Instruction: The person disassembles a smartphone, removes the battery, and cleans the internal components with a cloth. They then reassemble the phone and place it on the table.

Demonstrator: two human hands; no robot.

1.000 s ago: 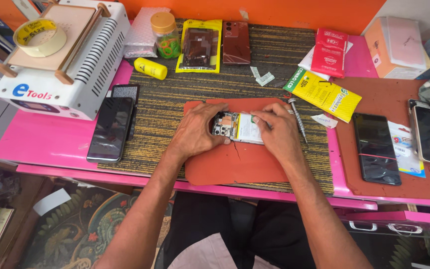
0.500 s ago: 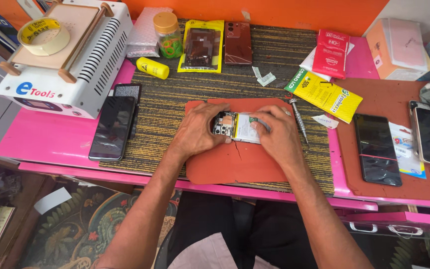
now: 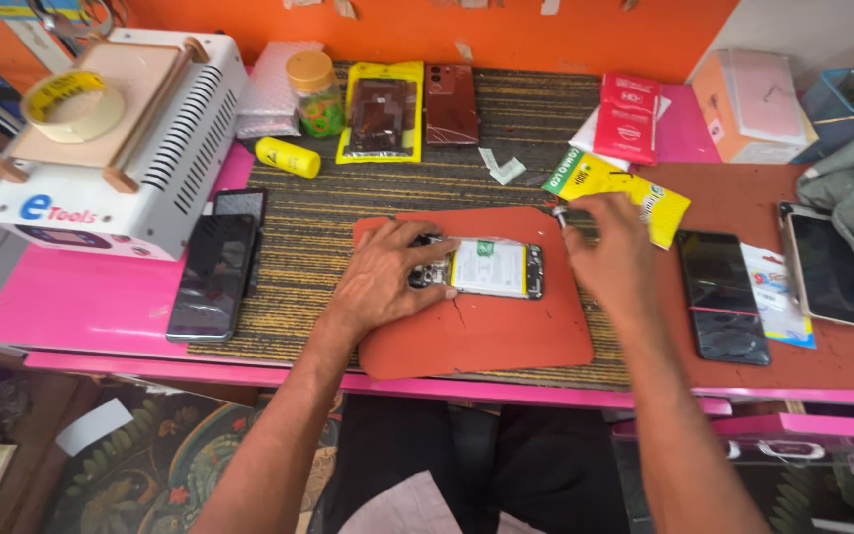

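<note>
An opened phone (image 3: 491, 269) with its back cover off lies on a red-brown work mat (image 3: 476, 331), showing a white battery and circuit board. My left hand (image 3: 387, 277) rests on the phone's left end and holds it down. My right hand (image 3: 610, 247) has left the phone and is over the mat's upper right corner. Its fingers are closed around a thin screwdriver (image 3: 557, 212), of which only the metal end shows beside a yellow packet (image 3: 585, 178).
A white heating machine (image 3: 121, 148) with a tape roll stands at the left, with two dark phones (image 3: 214, 272) in front of it. Packets, a jar and a small yellow bottle (image 3: 287, 157) line the back. More phones (image 3: 719, 292) lie at the right.
My right hand lifted off the opened phone and moved right to the screwdriver by the yellow packet. My left hand stayed on the phone's left end.
</note>
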